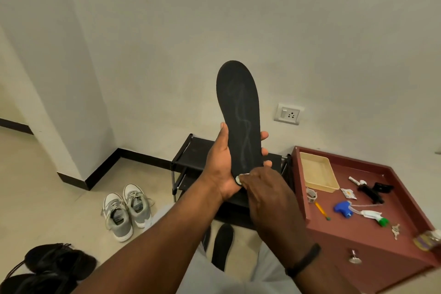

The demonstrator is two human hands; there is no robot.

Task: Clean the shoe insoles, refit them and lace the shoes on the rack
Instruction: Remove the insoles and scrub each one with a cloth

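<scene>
Holding the black insole (238, 112) upright by its heel, the left hand (220, 164) wraps its fingers around it, likely steadying it while the right hand (267, 188) pinches a small white wipe (239, 178) against the heel; the shoe rack (191, 157) stands behind.

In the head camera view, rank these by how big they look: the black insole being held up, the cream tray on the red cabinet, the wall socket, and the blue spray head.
1. black insole, though nearest the camera
2. cream tray
3. wall socket and blue spray head: too alike to rank

Black insole (238, 107) upright, pale-streaked
</scene>
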